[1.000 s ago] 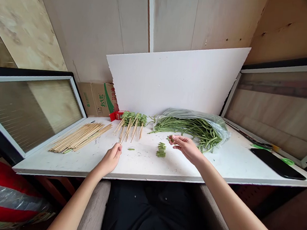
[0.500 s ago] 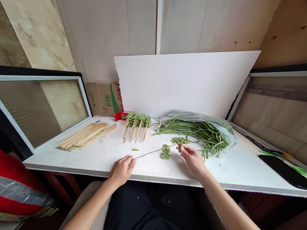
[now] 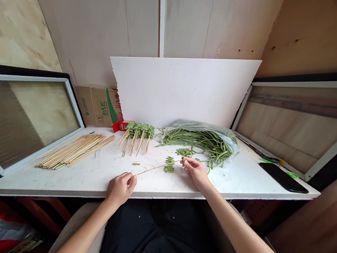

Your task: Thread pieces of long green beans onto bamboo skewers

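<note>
My left hand [image 3: 121, 186] is closed on the lower end of a thin wooden skewer [image 3: 154, 168], near the table's front edge. The skewer slants up to the right, and its far end meets my right hand [image 3: 194, 172]. Between the right thumb and fingers is a short green bean piece [image 3: 183, 159] at the skewer's tip; whether the tip has pierced it is too small to tell. Just left of my right hand lies a short row of cut bean pieces [image 3: 169, 166]. Behind them is a small heap of cut beans [image 3: 184, 152].
Long green beans [image 3: 199, 140] spill from a clear plastic bag [image 3: 231, 138]. Bean-loaded skewers [image 3: 140, 134] are stacked at the back, with bare skewers [image 3: 73, 149] on the left. A single bean piece [image 3: 136, 164] lies mid-table. A black phone [image 3: 283, 177] and scissors [image 3: 267, 157] are at right.
The view has swung to the right, so everything sits further left in the picture. Both hands keep their hold on the skewer and bean piece, with little other visible movement.
</note>
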Demonstrator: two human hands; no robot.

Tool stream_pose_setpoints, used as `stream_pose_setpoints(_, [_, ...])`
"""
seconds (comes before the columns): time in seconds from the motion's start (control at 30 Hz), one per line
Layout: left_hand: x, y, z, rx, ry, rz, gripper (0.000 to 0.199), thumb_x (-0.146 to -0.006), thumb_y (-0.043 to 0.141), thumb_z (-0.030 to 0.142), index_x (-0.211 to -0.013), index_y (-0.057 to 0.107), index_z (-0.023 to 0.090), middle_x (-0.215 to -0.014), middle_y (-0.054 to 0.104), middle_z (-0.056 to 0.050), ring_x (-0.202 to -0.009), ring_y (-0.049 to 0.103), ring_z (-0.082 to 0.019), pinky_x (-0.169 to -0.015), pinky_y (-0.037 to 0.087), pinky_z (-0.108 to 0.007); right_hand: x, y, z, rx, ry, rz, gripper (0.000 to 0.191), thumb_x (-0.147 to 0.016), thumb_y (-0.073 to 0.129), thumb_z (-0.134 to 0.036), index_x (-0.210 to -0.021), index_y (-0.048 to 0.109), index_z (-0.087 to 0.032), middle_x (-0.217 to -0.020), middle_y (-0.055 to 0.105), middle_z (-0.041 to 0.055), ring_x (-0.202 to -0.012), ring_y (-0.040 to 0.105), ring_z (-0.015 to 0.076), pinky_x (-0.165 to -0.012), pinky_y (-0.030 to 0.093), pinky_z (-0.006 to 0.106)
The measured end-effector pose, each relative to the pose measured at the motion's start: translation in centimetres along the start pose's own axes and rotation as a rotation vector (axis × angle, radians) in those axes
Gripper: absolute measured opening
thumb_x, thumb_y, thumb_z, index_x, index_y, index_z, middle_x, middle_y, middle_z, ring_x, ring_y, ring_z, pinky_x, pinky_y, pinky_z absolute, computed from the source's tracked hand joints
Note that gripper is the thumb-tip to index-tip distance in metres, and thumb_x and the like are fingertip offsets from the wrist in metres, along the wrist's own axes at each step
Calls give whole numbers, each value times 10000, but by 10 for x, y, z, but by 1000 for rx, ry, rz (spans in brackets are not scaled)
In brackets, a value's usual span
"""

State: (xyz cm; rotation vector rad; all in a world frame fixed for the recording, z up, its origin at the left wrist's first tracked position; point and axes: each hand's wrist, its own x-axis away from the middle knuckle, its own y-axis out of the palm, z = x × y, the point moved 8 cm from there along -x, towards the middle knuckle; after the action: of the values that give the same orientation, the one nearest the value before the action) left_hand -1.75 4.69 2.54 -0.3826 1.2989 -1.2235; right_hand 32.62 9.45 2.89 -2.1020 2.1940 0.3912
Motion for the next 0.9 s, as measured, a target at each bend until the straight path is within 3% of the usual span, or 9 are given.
stream_pose_setpoints(0.3, [1, 1, -1, -20, -22, 11, 394, -1017, 466, 420, -677, 504, 225, -689, 627, -39, -635, 558, -198, -610, 275, -302, 1, 0, 1, -69, 45, -1, 464, -653, 914, -619, -910, 798, -250, -940, 723, 49, -786, 577, 179, -722, 451, 316])
stream_pose_setpoints(0.47, [1, 2, -1, -30, -16, 7, 398, -1025, 460, 429, -687, 500, 222, -701, 635, -37, -642, 560, -196, -617, 275, -302, 0, -1, 6, -36, 50, 2, 495, -672, 895, -632, -969, 810, -244, -995, 744, 71, -852, 615, 206, -725, 466, 318])
stream_pose_setpoints(0.9, [0, 1, 0, -47, -13, 4, 406, -1026, 448, 440, -689, 517, 224, -695, 628, -43, -661, 561, -200, -612, 271, -299, 0, -2, 6, -40, 62, 39, 491, -622, 927, -564, -989, 794, -266, -904, 736, 31, -779, 604, 184, -717, 471, 326])
